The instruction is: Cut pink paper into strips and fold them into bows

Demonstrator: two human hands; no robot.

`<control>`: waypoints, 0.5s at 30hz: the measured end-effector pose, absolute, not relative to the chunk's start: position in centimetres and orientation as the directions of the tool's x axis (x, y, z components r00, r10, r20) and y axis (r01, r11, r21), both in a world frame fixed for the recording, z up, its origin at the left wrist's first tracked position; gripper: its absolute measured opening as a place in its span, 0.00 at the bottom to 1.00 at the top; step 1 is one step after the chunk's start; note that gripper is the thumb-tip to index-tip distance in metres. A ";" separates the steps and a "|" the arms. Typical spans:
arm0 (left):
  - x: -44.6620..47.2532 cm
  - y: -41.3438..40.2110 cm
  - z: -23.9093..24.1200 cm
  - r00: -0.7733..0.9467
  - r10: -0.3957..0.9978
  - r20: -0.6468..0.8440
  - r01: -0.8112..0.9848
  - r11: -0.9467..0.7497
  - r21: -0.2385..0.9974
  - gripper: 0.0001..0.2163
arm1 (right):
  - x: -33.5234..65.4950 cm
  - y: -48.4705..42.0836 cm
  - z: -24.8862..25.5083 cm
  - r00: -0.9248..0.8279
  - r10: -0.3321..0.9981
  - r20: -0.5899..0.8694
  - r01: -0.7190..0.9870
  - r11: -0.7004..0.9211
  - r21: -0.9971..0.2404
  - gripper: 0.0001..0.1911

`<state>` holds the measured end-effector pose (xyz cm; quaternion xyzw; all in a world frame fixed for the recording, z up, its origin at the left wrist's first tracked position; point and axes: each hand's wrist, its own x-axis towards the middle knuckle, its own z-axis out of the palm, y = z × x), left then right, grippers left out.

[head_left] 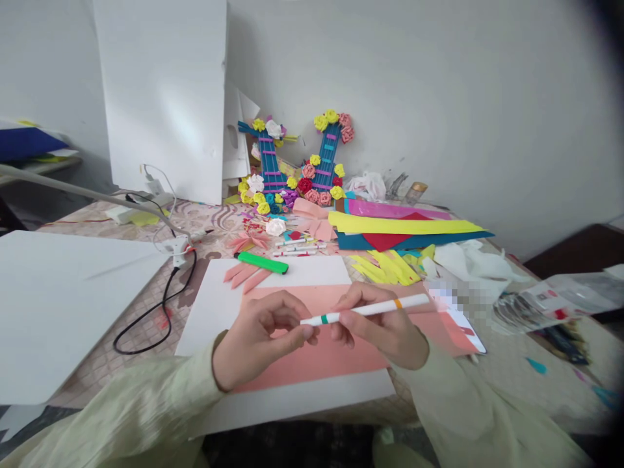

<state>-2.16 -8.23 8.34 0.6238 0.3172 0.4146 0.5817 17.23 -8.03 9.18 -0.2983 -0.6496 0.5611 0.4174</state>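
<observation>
My right hand [385, 328] grips a white marker pen [370, 309] with a green band near its left end and an orange band further right. The pen lies level above a pink paper sheet [336, 357]. My left hand [260, 338] is closed, its thumb and fingers pinching the pen's left tip. The pink sheet rests on a white board [214, 305]. Both wrists are in pale green sleeves.
A green highlighter [263, 262] and pink paper petals [244, 276] lie at the board's far edge. Behind are several markers [299, 246], coloured paper sheets [404, 227], yellow strips [385, 266] and two blue paper-flower frames [297, 162]. A black cable [160, 305] and a white sheet [58, 299] lie left.
</observation>
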 end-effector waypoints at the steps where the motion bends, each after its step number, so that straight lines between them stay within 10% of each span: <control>1: -2.1 -8.4 8.3 0.449 0.881 0.151 -0.091 -0.123 0.988 0.03 | 17.2 -8.1 9.1 -0.471 0.854 0.220 -0.088 0.203 -0.975 0.02; 15: -1.1 -9.1 6.1 0.578 0.815 0.036 -0.237 0.126 0.963 0.04 | 16.6 -7.9 7.8 -0.520 0.795 0.313 0.038 0.388 -0.921 0.05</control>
